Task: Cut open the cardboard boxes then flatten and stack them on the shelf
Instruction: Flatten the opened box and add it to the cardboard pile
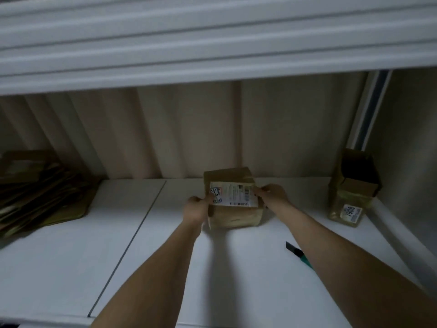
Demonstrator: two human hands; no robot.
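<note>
We have a small taped cardboard box [233,200] sitting on the white shelf [71,245], mid-depth, slightly right of centre. Both our hands are on it: left hand [197,205] curls round the box's left edge, right hand [272,194] pinches its upper right corner. A white shipping label [234,194] faces up between our two hands. A utility knife [299,254] with a teal handle lies on the shelf, part hidden by our right forearm. At far left, a stack of flattened cardboard [40,192] rests on the shelf. At far right, a second box [352,188] stands in the corner, top flaps open.
</note>
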